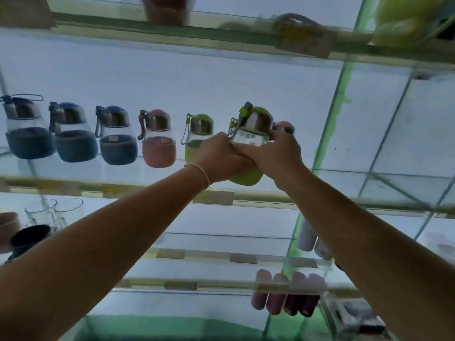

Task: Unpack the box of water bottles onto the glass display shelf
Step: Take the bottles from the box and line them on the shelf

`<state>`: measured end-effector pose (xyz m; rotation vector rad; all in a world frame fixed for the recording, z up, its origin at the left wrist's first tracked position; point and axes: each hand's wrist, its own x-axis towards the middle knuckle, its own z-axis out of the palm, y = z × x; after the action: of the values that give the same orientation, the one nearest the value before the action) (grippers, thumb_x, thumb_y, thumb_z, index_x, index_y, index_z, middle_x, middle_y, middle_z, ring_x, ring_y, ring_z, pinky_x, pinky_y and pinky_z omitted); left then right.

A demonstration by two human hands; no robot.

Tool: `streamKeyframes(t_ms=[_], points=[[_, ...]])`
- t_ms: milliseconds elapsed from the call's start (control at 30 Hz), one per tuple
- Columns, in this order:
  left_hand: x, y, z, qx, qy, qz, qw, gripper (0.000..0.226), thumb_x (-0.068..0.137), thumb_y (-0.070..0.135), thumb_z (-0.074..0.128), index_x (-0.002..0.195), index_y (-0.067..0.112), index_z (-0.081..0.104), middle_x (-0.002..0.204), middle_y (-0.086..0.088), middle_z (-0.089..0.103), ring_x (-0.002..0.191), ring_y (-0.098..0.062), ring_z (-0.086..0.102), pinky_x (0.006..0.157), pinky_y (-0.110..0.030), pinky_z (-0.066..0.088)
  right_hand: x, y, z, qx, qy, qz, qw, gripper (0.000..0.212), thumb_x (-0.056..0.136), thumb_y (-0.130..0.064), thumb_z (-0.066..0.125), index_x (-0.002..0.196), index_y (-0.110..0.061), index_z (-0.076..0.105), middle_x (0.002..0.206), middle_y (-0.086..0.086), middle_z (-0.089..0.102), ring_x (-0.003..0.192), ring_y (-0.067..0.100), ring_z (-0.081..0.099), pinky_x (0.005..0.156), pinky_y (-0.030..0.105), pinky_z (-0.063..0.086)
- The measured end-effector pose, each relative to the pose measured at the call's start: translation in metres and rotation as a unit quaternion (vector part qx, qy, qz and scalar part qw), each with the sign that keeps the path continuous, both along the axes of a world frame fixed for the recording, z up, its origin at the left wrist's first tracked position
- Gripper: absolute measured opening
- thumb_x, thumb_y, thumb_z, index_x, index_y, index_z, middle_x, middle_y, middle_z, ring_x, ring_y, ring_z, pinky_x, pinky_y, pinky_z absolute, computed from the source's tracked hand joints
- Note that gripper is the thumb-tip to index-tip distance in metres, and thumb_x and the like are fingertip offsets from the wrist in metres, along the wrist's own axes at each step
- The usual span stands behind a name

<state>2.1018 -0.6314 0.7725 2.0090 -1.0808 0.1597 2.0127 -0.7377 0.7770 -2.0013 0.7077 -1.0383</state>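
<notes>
Both my hands hold one green water bottle (253, 124) with a steel cap over the glass display shelf (98, 187). My left hand (221, 158) grips its left side and my right hand (273, 156) wraps its right side. The bottle's green sleeve shows below my hands. On the shelf to the left stands a row: three blue bottles (115, 136), a pink bottle (158, 140) and another green bottle (198, 134), partly hidden by my left hand. A pink bottle (284, 126) peeks out behind my right hand. No box is in view.
Another glass shelf (172, 33) runs above with blurred items and a yellow-green object (403, 23). Lower shelves hold glass mugs (54, 212), a dark cup (29, 237), white flasks (310, 239) and several pink and dark bottles (285, 294). A green frame post (332, 119) stands on the right.
</notes>
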Motion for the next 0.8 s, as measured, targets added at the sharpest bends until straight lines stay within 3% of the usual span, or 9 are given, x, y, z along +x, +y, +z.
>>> streamKeyframes(t_ms=[167, 267, 400, 467, 533, 567, 667, 800], points=[[-0.035, -0.056, -0.004, 0.017, -0.019, -0.012, 1.0, 0.033, 0.074, 0.045, 0.075, 0.063, 0.027, 0.049, 0.071, 0.006, 0.058, 0.069, -0.013, 0.055, 0.065, -0.025, 0.042, -0.034, -0.051, -0.007, 0.017, 0.006, -0.034, 0.999, 0.062, 0.05, -0.057, 0.09, 0.096, -0.023, 0.068, 0.087, -0.011, 0.07, 0.083, 0.009, 0.068, 0.078, 0.03, 0.058], [-0.051, -0.085, -0.004, 0.034, 0.0, -0.024, 0.999, 0.033, 0.071, 0.048, 0.077, 0.064, 0.027, 0.053, 0.083, -0.004, 0.067, 0.08, -0.02, 0.063, 0.074, -0.031, 0.054, -0.052, -0.078, -0.011, 0.01, 0.019, -0.06, 0.998, 0.064, 0.053, -0.058, 0.089, 0.099, -0.02, 0.068, 0.087, -0.01, 0.067, 0.082, 0.009, 0.065, 0.071, 0.026, 0.054], [-0.068, -0.121, -0.011, 0.017, 0.023, -0.05, 0.998, 0.022, 0.072, 0.039, 0.077, 0.064, 0.029, 0.059, 0.074, 0.006, 0.068, 0.079, -0.014, 0.066, 0.072, -0.023, 0.054, -0.068, -0.112, -0.017, 0.003, 0.032, -0.091, 0.995, 0.067, 0.049, -0.062, 0.087, 0.098, -0.02, 0.071, 0.088, -0.006, 0.071, 0.083, 0.013, 0.068, 0.078, 0.033, 0.058], [-0.077, -0.139, -0.013, 0.014, 0.039, -0.04, 0.998, 0.025, 0.063, 0.052, 0.071, 0.067, 0.029, 0.063, 0.071, 0.008, 0.067, 0.078, -0.013, 0.066, 0.071, -0.02, 0.052, -0.075, -0.128, -0.019, 0.002, 0.04, -0.106, 0.994, 0.066, 0.05, -0.062, 0.087, 0.098, -0.019, 0.069, 0.089, -0.004, 0.071, 0.085, 0.016, 0.068, 0.079, 0.033, 0.058], [-0.081, -0.159, -0.016, 0.021, 0.031, -0.016, 0.999, 0.045, 0.05, 0.067, 0.054, 0.067, 0.027, 0.062, 0.07, 0.005, 0.066, 0.079, -0.016, 0.064, 0.079, -0.025, 0.051, -0.08, -0.142, -0.022, 0.003, 0.047, -0.118, 0.992, 0.071, 0.05, -0.065, 0.085, 0.099, -0.017, 0.067, 0.092, -0.002, 0.069, 0.087, 0.018, 0.067, 0.078, 0.033, 0.057], [-0.083, -0.165, -0.016, 0.025, 0.033, -0.007, 0.999, 0.046, 0.053, 0.068, 0.052, 0.067, 0.025, 0.061, 0.068, 0.006, 0.064, 0.077, -0.015, 0.062, 0.078, -0.023, 0.047, -0.081, -0.148, -0.024, 0.001, 0.05, -0.12, 0.991, 0.073, 0.049, -0.065, 0.085, 0.1, -0.017, 0.067, 0.092, -0.001, 0.069, 0.087, 0.018, 0.066, 0.077, 0.033, 0.057], [-0.086, -0.181, -0.018, 0.036, 0.074, -0.026, 0.996, 0.021, 0.08, 0.043, 0.066, 0.075, 0.023, 0.061, 0.064, 0.01, 0.057, 0.065, -0.007, 0.055, 0.059, -0.007, 0.033, -0.082, -0.165, -0.027, -0.009, 0.059, -0.123, 0.991, 0.071, 0.052, -0.061, 0.086, 0.102, -0.017, 0.065, 0.093, -0.001, 0.068, 0.087, 0.019, 0.065, 0.075, 0.032, 0.055], [-0.083, -0.202, -0.017, 0.016, 0.072, -0.06, 0.995, 0.015, 0.083, 0.023, 0.066, 0.071, 0.023, 0.056, 0.065, 0.007, 0.058, 0.065, -0.008, 0.056, 0.054, -0.014, 0.042, -0.079, -0.185, -0.022, -0.027, 0.082, -0.122, 0.989, 0.067, 0.058, -0.057, 0.087, 0.106, -0.015, 0.064, 0.098, 0.002, 0.068, 0.089, 0.021, 0.064, 0.073, 0.029, 0.05]])
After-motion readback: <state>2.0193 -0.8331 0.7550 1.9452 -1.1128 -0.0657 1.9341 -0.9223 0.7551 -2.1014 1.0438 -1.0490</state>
